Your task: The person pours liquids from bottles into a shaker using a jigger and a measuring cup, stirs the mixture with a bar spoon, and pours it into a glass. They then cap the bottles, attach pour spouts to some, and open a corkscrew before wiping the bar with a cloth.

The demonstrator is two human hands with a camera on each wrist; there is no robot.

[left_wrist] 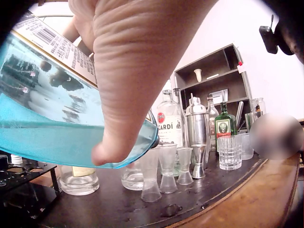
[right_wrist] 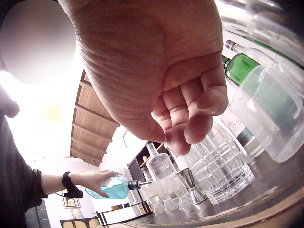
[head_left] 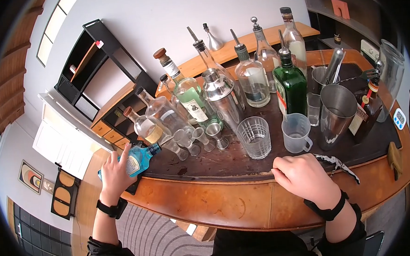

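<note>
My left hand [head_left: 116, 174] grips a bottle of blue liquid [head_left: 138, 161], tilted nearly level, its metal spout pointing right at the clear hourglass measures [head_left: 185, 139]. In the left wrist view the hand [left_wrist: 133, 61] curls round the bottle [left_wrist: 52, 140]; its spout is hidden. Three clear measures [left_wrist: 167, 171] and a metal jigger [left_wrist: 199, 164] stand in a row there. My right hand [head_left: 307, 176] is at the table's front edge, near the cut-glass tumbler [head_left: 254, 139]. Its fingers [right_wrist: 194, 118] are loosely curled and hold nothing.
Several bottles, including a green one [head_left: 290, 88], stand behind a shaker [head_left: 223, 99]. A plastic jug [head_left: 296, 135], metal tin [head_left: 336, 114] and corkscrew [head_left: 339, 163] are at the right. A timer [head_left: 399, 118] lies at the far right edge; a black rack [left_wrist: 28, 190] stands left.
</note>
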